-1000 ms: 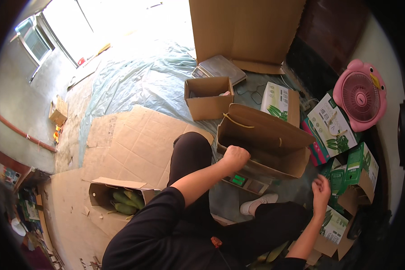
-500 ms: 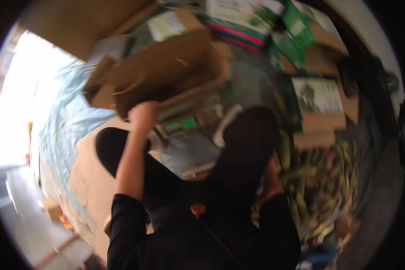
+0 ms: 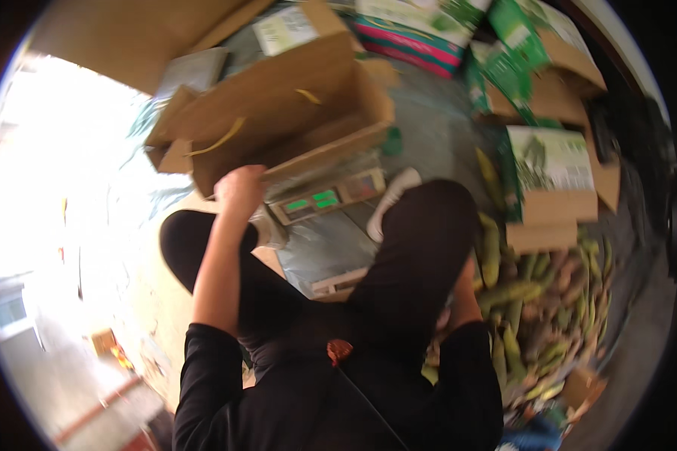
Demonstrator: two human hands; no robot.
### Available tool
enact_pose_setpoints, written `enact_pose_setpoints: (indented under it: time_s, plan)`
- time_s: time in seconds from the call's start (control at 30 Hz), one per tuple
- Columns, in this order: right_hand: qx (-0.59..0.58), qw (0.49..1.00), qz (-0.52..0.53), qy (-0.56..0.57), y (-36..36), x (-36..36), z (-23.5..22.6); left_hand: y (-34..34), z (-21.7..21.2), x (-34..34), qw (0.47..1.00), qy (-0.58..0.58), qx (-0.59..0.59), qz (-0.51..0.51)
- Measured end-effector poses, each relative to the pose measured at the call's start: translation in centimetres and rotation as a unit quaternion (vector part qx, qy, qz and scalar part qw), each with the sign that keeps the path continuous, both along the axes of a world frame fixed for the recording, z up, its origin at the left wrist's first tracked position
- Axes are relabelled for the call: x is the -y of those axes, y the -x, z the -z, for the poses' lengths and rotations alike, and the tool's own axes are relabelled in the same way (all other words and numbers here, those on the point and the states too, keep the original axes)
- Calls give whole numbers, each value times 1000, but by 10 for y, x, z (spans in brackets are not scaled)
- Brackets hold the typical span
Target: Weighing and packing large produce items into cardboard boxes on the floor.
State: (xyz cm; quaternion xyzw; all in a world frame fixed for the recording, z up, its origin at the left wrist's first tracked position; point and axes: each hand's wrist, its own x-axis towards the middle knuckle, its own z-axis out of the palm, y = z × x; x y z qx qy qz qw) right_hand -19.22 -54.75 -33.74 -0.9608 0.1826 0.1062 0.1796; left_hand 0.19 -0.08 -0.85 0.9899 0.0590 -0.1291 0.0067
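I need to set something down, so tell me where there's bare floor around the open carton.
One patch: the grey floor between the open carton, the pink-striped box and the green-and-white boxes. A smaller one lies between the person's legs, on the near side of the scale. Crowded: the right side, with those boxes and the produce heap.

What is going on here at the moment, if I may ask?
The seated person's left hand is at the near-left edge of a large open cardboard box with yellow cord handles; how firm its grip is, I cannot tell. The box seems to stand on a scale with a lit green display. The right forearm passes behind the right thigh, hiding that hand, beside a pile of long green and brownish vegetables.
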Motion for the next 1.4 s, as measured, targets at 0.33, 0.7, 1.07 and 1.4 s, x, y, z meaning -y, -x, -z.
enact_pose_setpoints:
  time_s: [0.33, 0.7, 1.07, 1.4]
  plan:
    - [48, 782, 103, -613, -150, -97, -37, -1, -17, -9, 999, 8, -40, -10]
    - [46, 729, 112, -674, -174, -87, -20, 4, -16, -14, 999, 30, -24, 9]
    - [99, 697, 185, -686, -155, -21, -59, 8, -16, -18, 999, 42, 21, 17]
    - [332, 858, -103, -378, -237, -169, -383, 9, -17, -14, 998, 47, 20, 26]
